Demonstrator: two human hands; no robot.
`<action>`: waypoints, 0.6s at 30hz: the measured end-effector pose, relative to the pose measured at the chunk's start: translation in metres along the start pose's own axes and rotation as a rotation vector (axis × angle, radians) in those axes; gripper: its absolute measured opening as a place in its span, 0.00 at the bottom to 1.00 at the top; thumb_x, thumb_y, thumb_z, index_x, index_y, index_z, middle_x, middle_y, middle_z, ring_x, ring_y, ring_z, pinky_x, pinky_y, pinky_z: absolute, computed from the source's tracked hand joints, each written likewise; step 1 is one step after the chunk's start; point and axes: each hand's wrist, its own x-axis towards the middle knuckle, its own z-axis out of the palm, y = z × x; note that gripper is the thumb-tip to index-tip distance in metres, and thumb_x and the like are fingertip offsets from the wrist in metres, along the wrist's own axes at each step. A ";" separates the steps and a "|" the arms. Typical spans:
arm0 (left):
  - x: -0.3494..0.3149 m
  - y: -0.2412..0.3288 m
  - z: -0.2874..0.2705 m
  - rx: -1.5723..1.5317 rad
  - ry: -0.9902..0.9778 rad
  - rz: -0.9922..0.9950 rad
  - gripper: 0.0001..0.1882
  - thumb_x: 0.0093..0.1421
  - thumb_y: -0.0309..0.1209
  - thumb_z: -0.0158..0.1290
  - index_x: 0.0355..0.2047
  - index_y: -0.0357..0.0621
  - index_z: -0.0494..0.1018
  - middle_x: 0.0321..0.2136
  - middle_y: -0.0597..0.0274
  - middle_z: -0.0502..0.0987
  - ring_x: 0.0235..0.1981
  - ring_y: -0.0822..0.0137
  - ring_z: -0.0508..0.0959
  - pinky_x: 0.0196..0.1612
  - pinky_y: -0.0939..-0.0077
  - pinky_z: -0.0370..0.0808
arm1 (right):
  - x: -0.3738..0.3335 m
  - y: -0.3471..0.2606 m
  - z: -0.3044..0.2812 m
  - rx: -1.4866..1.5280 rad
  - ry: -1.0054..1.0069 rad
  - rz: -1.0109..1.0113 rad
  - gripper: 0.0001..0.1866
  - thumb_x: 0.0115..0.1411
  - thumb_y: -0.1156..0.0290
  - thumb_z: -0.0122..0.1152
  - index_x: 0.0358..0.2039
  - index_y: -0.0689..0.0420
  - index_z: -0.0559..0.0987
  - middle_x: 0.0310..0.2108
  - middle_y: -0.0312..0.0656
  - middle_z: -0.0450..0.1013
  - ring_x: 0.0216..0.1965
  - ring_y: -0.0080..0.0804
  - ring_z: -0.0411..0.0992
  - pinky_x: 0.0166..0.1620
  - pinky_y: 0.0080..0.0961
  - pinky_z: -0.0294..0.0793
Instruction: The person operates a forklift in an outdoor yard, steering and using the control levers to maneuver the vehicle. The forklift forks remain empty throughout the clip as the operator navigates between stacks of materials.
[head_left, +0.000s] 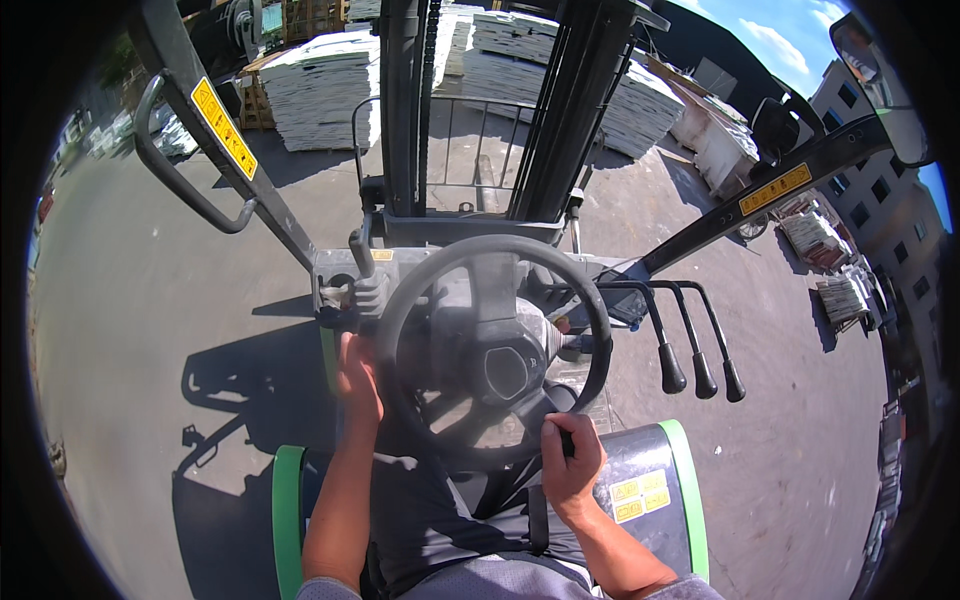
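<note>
A dark grey steering wheel (393, 310) stands in front of me, with a round hub at its middle. My right hand (572, 468) is closed at the lower right of the rim, around a dark knob-like part that the fingers mostly cover. Beside the left of the rim is my left hand (358, 380), its fingers stretched upward and slightly blurred; whether it touches the rim I cannot tell. Just beyond that hand, a short upright lever (361, 250) rises from the dash. Three black-knobbed levers (704, 375) curve down to the right of the wheel.
Ahead rises the forklift's dark mast (403, 120) with a metal load guard (480, 140). Beyond it stand stacks of pale slabs (315, 95). A grab handle (170, 175) is on the left pillar. More stacked material (845, 300) lies at the right, before a building.
</note>
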 end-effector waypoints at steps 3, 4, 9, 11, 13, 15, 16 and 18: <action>0.013 0.047 0.023 0.609 0.026 0.364 0.23 0.75 0.48 0.41 0.47 0.43 0.76 0.35 0.60 0.78 0.33 0.67 0.78 0.37 0.68 0.75 | -0.014 -0.016 0.015 -0.032 -0.085 -0.124 0.06 0.57 0.76 0.69 0.36 0.57 0.84 0.31 0.44 0.78 0.34 0.43 0.76 0.40 0.36 0.75; 0.019 0.055 0.032 0.754 -0.012 0.559 0.23 0.74 0.48 0.41 0.45 0.43 0.77 0.32 0.57 0.79 0.31 0.65 0.78 0.36 0.66 0.75 | -0.018 -0.021 0.023 0.013 -0.107 -0.176 0.06 0.57 0.76 0.69 0.36 0.57 0.84 0.31 0.43 0.78 0.33 0.42 0.76 0.40 0.37 0.73; 0.029 0.074 0.049 0.973 0.013 0.312 0.25 0.71 0.48 0.44 0.32 0.38 0.76 0.23 0.49 0.77 0.25 0.61 0.74 0.34 0.61 0.71 | -0.025 -0.052 0.071 0.092 -0.196 -0.387 0.08 0.53 0.80 0.70 0.34 0.57 0.83 0.27 0.39 0.77 0.30 0.39 0.76 0.38 0.34 0.72; 0.031 0.077 0.047 1.002 0.032 0.274 0.25 0.71 0.47 0.44 0.32 0.37 0.76 0.22 0.48 0.76 0.24 0.61 0.73 0.32 0.60 0.71 | -0.026 -0.063 0.090 0.122 -0.228 -0.403 0.08 0.53 0.78 0.71 0.35 0.56 0.83 0.28 0.38 0.78 0.30 0.39 0.76 0.39 0.35 0.72; 0.035 0.079 0.044 0.977 0.027 0.323 0.25 0.71 0.47 0.45 0.31 0.37 0.76 0.21 0.48 0.75 0.23 0.61 0.72 0.32 0.59 0.71 | -0.022 -0.071 0.105 0.132 -0.295 -0.392 0.09 0.55 0.75 0.72 0.37 0.56 0.83 0.28 0.37 0.78 0.32 0.37 0.77 0.39 0.35 0.73; 0.041 0.080 0.041 0.975 0.036 0.352 0.24 0.71 0.47 0.45 0.30 0.37 0.76 0.20 0.48 0.75 0.22 0.60 0.72 0.31 0.59 0.71 | -0.019 -0.076 0.112 0.150 -0.283 -0.428 0.09 0.55 0.75 0.72 0.37 0.55 0.83 0.29 0.37 0.78 0.32 0.36 0.77 0.40 0.34 0.73; 0.045 0.081 0.039 0.978 0.027 0.373 0.24 0.71 0.46 0.45 0.30 0.37 0.76 0.20 0.48 0.75 0.22 0.59 0.72 0.31 0.58 0.71 | -0.018 -0.077 0.114 0.147 -0.284 -0.436 0.09 0.54 0.75 0.72 0.37 0.55 0.83 0.29 0.36 0.78 0.32 0.36 0.77 0.40 0.34 0.73; 0.052 0.081 0.035 0.972 0.007 0.390 0.24 0.72 0.46 0.46 0.29 0.37 0.76 0.19 0.47 0.75 0.22 0.57 0.71 0.31 0.58 0.71 | -0.017 -0.077 0.114 0.151 -0.282 -0.439 0.08 0.53 0.76 0.72 0.35 0.55 0.84 0.28 0.37 0.78 0.31 0.37 0.76 0.39 0.34 0.73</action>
